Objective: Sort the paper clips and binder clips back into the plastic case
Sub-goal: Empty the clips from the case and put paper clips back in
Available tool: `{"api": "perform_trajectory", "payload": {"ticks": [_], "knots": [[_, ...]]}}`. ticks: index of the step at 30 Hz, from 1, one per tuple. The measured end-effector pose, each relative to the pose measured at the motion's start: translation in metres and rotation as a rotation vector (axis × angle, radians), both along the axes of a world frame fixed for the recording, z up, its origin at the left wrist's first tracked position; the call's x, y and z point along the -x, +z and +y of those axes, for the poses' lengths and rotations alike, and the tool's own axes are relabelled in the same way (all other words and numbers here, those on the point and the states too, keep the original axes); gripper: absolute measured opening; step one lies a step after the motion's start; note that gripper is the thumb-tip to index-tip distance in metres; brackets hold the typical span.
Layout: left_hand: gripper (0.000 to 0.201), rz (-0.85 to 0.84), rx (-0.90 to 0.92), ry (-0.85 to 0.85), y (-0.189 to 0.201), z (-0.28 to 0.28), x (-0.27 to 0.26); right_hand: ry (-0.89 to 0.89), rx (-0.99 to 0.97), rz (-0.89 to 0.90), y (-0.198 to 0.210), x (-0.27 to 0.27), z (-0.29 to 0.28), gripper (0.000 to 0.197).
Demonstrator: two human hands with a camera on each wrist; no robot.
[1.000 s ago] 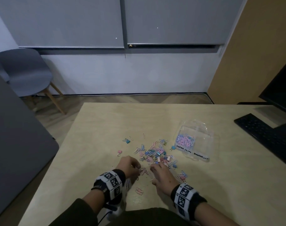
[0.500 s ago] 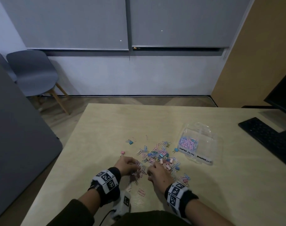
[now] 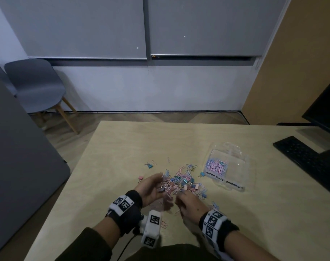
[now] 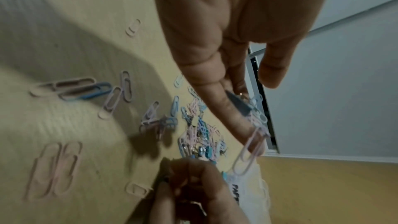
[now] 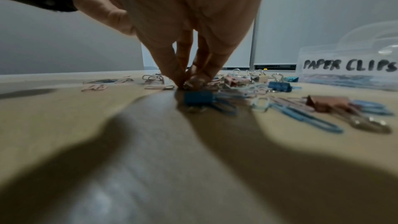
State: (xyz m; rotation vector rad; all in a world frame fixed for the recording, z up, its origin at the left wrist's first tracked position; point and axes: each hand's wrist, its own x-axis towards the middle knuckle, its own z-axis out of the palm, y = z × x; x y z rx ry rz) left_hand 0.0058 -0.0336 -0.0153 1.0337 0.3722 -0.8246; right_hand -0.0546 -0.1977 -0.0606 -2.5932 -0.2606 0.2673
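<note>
A mixed pile of pastel paper clips and binder clips [image 3: 185, 180] lies mid-table. The clear plastic case [image 3: 235, 153] sits open to its right, with paper clips [image 3: 216, 165] in the compartment labelled PAPER CLIPS [image 5: 349, 67]. My left hand [image 3: 151, 187] is turned palm up at the pile's left edge. Its fingers are nearly straight and carry several paper clips, and a lilac clip [image 4: 249, 149] dangles off them. My right hand [image 3: 179, 194] reaches down at the pile's near edge. Its fingertips [image 5: 183, 77] are pinched together on the table on a paper clip, which they mostly hide.
Stray binder clips lie apart: blue [image 3: 150, 166], pink [image 3: 140, 178], blue [image 3: 202, 174] beside the case. Loose pink paper clips [image 3: 163, 224] sit near my wrists. A black keyboard [image 3: 307, 157] and monitor [image 3: 326, 110] are at the right; a grey chair [image 3: 38, 87] stands beyond the table's left edge.
My left hand has turned from knuckles-up to palm-up and spread, showing the clips it carries. My right hand has reached slightly forward into the pile's near edge.
</note>
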Motion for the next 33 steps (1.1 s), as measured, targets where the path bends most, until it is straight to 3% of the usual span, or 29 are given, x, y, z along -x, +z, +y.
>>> {"api": "perform_trajectory", "payload": {"ticks": [3, 6, 8, 9, 14, 23, 26, 31, 33], "knots": [[0.03, 0.013, 0.004, -0.014, 0.002, -0.002, -0.001, -0.167, -0.15, -0.065, 0.004, 0.005, 0.002, 0.018], [0.035, 0.005, -0.005, -0.007, 0.002, -0.004, -0.001, -0.35, -0.377, -0.258, 0.015, 0.002, 0.003, 0.014], [0.038, 0.007, -0.008, 0.002, 0.0, -0.006, -0.002, -0.357, -0.439, -0.362, 0.027, -0.001, 0.005, 0.003], [0.039, 0.003, -0.008, 0.001, 0.0, -0.007, -0.001, -0.34, -0.431, -0.364, 0.033, -0.002, 0.007, 0.012], [0.042, -0.012, 0.013, -0.023, -0.002, -0.012, 0.002, -0.217, -0.228, -0.188, 0.044, -0.01, 0.02, 0.029], [0.04, 0.008, -0.041, -0.055, -0.007, 0.002, 0.009, -0.064, 0.01, -0.091, 0.048, -0.014, 0.041, 0.021], [0.04, 0.048, -0.051, -0.024, -0.013, 0.011, 0.013, -0.046, -0.046, -0.063, 0.048, -0.011, 0.049, 0.01], [0.026, 0.15, -0.036, 0.083, -0.023, 0.037, 0.021, -0.171, -0.377, 0.008, 0.04, -0.015, 0.064, 0.026], [0.024, 0.208, 0.017, 0.17, -0.026, 0.053, 0.024, -0.25, -0.41, -0.003, 0.034, -0.023, 0.066, 0.031]]}}
